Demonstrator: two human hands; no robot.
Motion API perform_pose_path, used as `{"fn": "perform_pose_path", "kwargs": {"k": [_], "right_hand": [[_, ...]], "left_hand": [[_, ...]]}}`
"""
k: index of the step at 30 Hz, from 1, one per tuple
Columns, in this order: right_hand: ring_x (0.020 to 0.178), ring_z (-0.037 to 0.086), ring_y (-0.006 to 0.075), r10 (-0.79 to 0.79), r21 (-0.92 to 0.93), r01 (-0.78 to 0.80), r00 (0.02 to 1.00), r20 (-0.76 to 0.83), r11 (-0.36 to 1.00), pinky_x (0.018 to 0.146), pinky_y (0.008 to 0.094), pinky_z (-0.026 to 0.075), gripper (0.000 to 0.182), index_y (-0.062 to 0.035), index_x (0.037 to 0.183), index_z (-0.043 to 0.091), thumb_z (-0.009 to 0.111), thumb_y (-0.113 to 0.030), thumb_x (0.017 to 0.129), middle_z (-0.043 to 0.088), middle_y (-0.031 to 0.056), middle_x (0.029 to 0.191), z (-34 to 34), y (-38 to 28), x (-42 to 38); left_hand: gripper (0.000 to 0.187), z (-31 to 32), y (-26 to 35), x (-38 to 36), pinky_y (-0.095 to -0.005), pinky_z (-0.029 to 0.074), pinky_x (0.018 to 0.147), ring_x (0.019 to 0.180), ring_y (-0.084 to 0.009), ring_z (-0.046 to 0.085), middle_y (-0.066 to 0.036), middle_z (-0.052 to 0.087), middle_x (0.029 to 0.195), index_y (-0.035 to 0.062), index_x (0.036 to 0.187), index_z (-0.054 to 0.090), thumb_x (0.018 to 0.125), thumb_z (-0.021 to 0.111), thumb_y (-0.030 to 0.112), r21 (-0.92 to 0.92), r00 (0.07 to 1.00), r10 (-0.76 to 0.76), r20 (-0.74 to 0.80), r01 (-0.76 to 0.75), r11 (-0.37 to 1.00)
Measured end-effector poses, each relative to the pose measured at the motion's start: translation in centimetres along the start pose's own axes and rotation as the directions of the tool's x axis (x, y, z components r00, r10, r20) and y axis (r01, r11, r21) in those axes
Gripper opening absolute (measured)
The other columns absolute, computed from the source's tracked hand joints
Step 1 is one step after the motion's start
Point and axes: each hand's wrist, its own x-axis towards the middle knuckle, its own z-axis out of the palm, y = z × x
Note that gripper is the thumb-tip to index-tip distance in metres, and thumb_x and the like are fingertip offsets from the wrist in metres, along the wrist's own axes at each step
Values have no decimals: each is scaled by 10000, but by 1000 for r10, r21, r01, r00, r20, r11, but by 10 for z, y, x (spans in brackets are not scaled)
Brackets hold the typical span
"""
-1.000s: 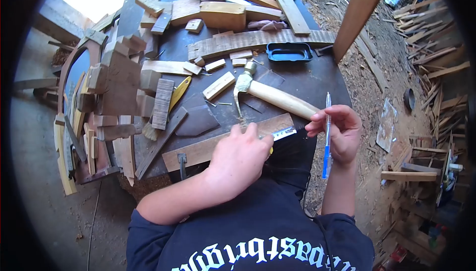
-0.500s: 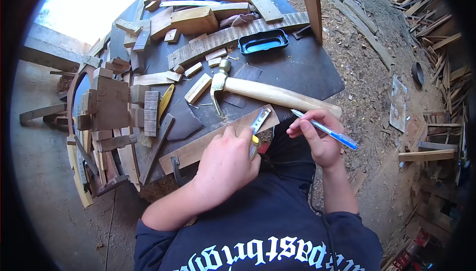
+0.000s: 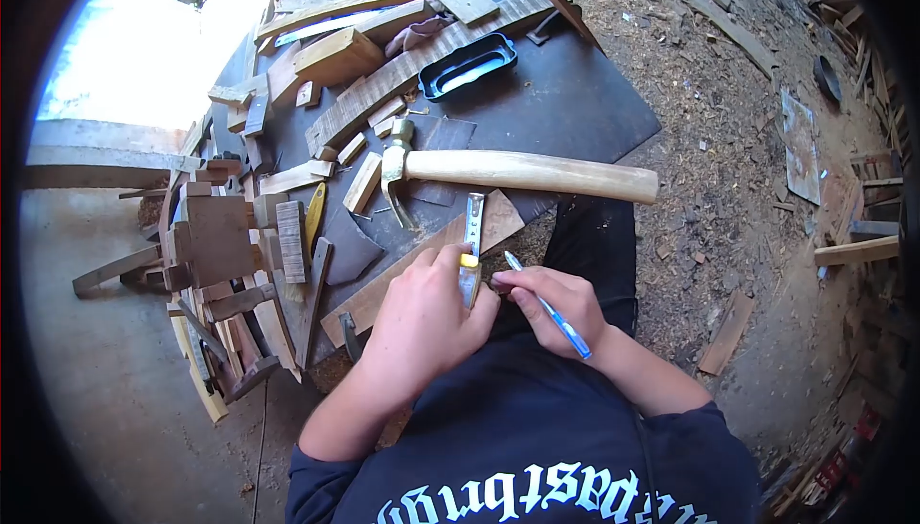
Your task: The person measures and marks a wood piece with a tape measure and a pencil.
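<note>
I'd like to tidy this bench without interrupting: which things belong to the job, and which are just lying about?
In use, it seems:
- tape measure, in the left hand
- pen, in the right hand
- wooden board
- clamp

Apparently just lying about:
- hammer
- black tray
- crumpled cloth
- small block
</note>
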Motion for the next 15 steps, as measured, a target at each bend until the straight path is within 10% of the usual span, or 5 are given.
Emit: {"fn": "perform_pose_path", "kwargs": {"k": [15], "right_hand": [[1132, 739, 221, 419, 531, -419, 899, 127, 737, 923, 382, 662, 640, -20, 1338, 509, 923, -108, 857, 668, 138, 1259, 9, -20, -5]], "left_hand": [[440, 5, 13, 4, -499, 528, 737, 798, -461, 704, -278, 690, 820, -94, 998, 675, 1051, 646, 341, -162, 999, -25, 33, 30, 986]]}}
